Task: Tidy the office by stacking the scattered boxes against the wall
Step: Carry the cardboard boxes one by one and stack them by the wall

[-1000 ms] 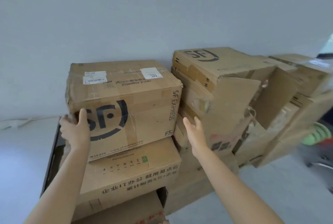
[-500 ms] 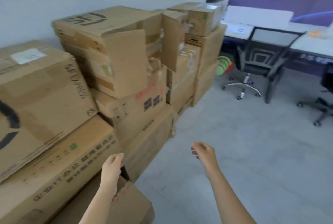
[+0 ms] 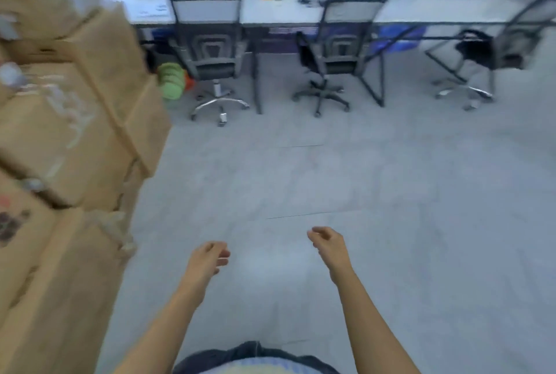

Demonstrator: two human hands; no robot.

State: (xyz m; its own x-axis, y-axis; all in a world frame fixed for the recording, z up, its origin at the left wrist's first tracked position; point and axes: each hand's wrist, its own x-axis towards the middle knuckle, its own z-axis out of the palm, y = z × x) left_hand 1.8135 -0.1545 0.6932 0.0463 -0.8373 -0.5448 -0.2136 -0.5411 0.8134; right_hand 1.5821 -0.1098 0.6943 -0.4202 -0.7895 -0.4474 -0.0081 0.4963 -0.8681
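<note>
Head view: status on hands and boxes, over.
Left hand, right hand empty, fingers loosely curled. Cardboard boxes stacked at left. Office chairs ahead, beyond hands.

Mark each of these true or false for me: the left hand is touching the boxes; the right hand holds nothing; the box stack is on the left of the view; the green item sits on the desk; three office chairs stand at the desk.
1. The left hand is touching the stacked boxes. False: it hangs over the floor, apart from them, and holds nothing.
2. The right hand holds nothing. True.
3. The stacked boxes are on the left of the view. True.
4. The green item sits on the desk. False: it is down at floor level, beside the leftmost chair.
5. Three office chairs stand at the desk. True.
</note>
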